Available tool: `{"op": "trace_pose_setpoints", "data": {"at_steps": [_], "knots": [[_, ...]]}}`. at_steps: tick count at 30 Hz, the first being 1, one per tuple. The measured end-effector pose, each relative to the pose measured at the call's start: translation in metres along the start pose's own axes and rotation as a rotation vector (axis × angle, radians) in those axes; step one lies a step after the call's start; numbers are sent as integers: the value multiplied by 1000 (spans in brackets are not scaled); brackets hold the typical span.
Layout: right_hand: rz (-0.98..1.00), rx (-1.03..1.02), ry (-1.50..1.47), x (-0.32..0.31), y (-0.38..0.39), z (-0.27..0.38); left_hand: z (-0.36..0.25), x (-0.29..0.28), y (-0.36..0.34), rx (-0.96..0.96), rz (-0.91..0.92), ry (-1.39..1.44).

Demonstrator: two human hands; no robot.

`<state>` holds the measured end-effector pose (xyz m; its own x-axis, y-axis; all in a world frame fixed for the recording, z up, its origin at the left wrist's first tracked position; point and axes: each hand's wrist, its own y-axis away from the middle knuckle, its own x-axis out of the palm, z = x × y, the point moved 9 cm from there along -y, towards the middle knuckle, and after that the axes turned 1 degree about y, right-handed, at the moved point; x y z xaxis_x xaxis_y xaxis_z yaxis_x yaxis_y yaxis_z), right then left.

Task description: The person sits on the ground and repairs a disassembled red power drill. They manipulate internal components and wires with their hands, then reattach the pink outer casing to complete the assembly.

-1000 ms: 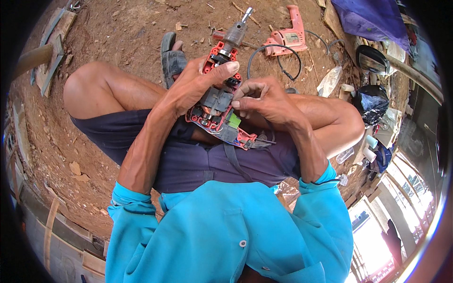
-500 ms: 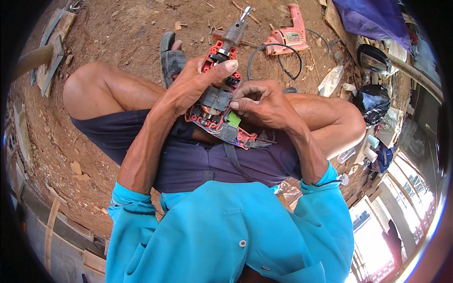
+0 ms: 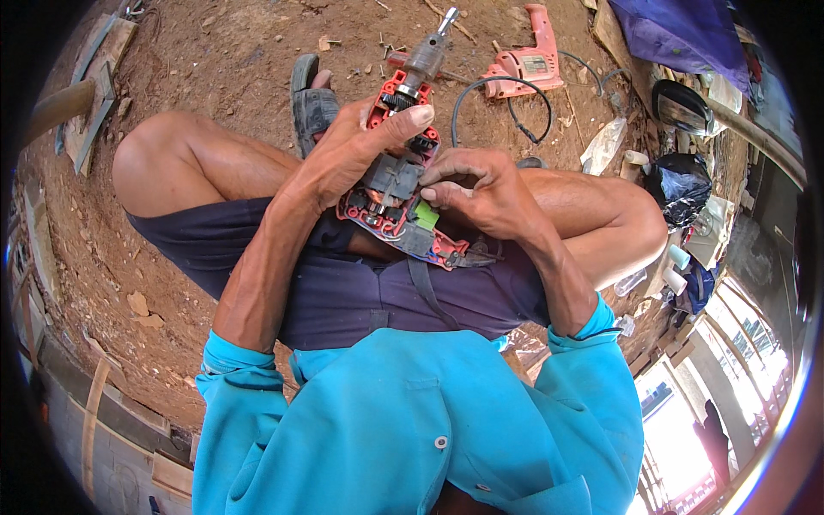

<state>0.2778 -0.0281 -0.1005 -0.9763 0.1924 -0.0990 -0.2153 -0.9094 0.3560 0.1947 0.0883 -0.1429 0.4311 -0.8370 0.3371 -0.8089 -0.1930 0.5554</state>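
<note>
An opened power drill (image 3: 395, 182) lies tilted over my lap, its pinkish-red half shell showing gears, dark motor parts and copper windings. Its metal chuck (image 3: 425, 58) points away from me and carries a silver bit. My left hand (image 3: 352, 150) is wrapped round the drill's left side, thumb across the gear end. At the right edge of the motor, my right hand (image 3: 485, 190) is pinched, thumb and forefinger close together; what sits between the fingertips is hidden. Just below them a bright green piece (image 3: 425, 215) shows in the handle, near thin wires.
Another pinkish-red drill (image 3: 525, 67) lies on the dirt ground ahead, a black cable (image 3: 457, 107) looping beside it. To the right are a mirror (image 3: 681, 107), a black plastic bag (image 3: 678, 180) and a purple sheet (image 3: 678, 34). Wooden pieces (image 3: 103, 103) stand at the far left.
My right hand's fingers have shifted slightly at the motor's edge, with the forefinger reaching further over it. My left hand and the opened drill have stayed nearly still.
</note>
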Motion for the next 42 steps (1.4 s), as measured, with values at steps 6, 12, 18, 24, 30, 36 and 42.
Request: {"op": "trace_pose_setpoints", "data": {"at_steps": [6, 12, 18, 24, 30, 36, 42], "knots": [[14, -176, 87, 4, 4, 17, 3, 0, -3, 10, 8, 22], [36, -232, 150, 7, 5, 19, 6, -1, -4, 9, 2, 26], [-12, -125, 136, 3, 5, 11, 3, -1, -4, 12, -15, 18], [-22, -118, 149, 4, 5, 14, 11, -5, -7, 19, -16, -36], [-7, -169, 200, 6, 5, 9, 6, -2, -5, 7, -21, -16], [-52, -96, 243, 4, 5, 12, 10, -4, -5, -39, -31, -5], [-78, -148, 286, 3, 10, 19, 10, -2, -5, -48, -13, 0]]}}
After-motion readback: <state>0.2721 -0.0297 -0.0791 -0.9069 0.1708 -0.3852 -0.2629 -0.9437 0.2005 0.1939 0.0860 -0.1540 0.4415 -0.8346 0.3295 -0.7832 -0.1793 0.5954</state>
